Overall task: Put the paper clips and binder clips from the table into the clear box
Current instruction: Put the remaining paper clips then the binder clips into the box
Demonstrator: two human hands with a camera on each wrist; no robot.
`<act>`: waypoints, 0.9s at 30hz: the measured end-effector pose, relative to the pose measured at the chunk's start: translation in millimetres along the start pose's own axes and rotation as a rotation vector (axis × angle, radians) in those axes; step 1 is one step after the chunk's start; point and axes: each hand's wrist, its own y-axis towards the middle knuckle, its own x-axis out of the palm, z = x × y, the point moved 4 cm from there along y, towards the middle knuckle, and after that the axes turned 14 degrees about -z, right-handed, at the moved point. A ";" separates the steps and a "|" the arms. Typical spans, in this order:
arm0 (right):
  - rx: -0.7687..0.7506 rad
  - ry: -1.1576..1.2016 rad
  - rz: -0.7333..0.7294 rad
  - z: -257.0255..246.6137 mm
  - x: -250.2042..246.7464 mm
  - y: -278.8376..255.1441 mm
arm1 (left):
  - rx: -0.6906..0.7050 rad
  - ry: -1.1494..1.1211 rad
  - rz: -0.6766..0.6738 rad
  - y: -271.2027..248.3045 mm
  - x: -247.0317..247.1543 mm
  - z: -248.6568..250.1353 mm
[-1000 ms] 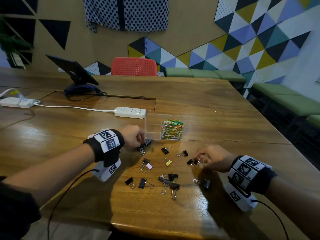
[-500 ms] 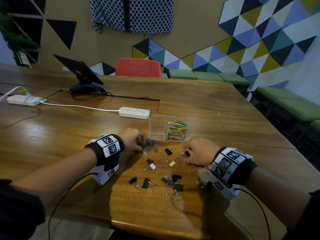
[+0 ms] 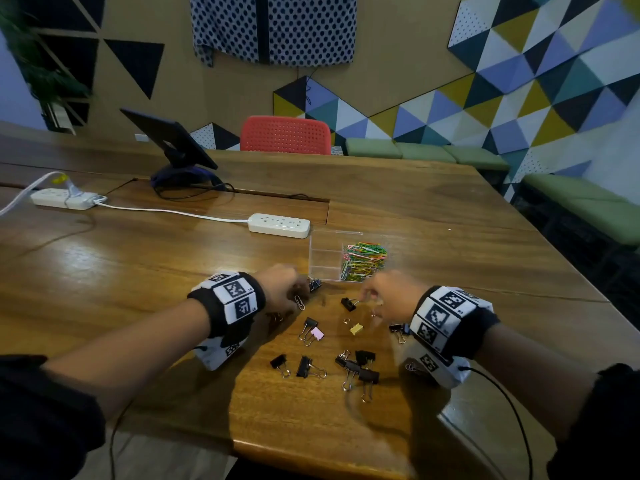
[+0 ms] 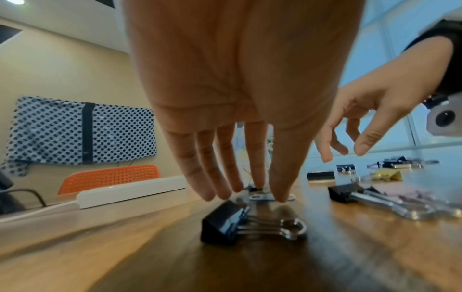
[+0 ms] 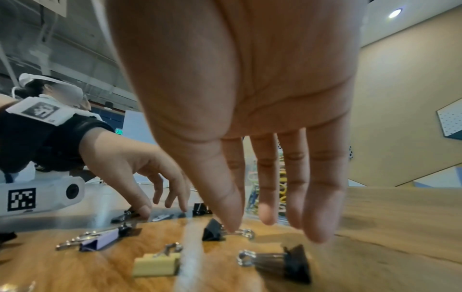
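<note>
The clear box [image 3: 325, 258] stands mid-table, and its right compartment holds coloured paper clips [image 3: 363, 259]. Several binder clips [image 3: 356, 367], mostly black with one pink [image 3: 317, 333] and one yellow [image 3: 356, 329], lie scattered in front of it. My left hand [image 3: 304, 292] is at the box's left front corner, fingers straight, tips down around a silver paper clip [image 4: 260, 197], with a black binder clip [image 4: 225, 223] just under the palm. My right hand [image 3: 367, 299] reaches down with straight fingers. Its thumb tip touches the wire handle of a black binder clip [image 5: 215, 231]. Neither hand lifts anything.
A white power strip [image 3: 278, 225] lies just behind and left of the box, its cord running to a second strip [image 3: 64, 198]. A tablet on a stand [image 3: 173, 143] and a red chair [image 3: 285, 135] are at the back. The table's near edge [image 3: 311, 459] is close below the clips.
My right hand has moved left and forward, from the clips on the right to the black clip in front of the box. My left hand has stayed by the box's left corner.
</note>
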 end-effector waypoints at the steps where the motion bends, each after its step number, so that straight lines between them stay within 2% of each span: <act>1: 0.009 0.001 0.002 4.3 0.7 -1.2 | 0.008 0.022 0.001 2.3 -0.2 2.2; 10: 0.093 0.034 -0.098 39.9 10.6 -25.0 | -0.014 -0.003 -0.063 11.8 2.7 2.0; 14: 0.050 0.090 -0.070 44.0 16.2 -28.4 | -0.012 -0.004 -0.044 12.6 -0.9 3.2; 19: -0.024 0.155 -0.091 42.4 19.1 -29.5 | 0.023 -0.012 0.090 13.2 -9.0 11.0; 23: -0.065 0.257 -0.091 45.1 17.8 -32.3 | 0.053 -0.016 0.033 17.2 -5.3 19.8; 27: -0.074 0.186 -0.066 54.3 15.6 -40.8 | 0.079 -0.044 0.033 14.5 -3.7 23.4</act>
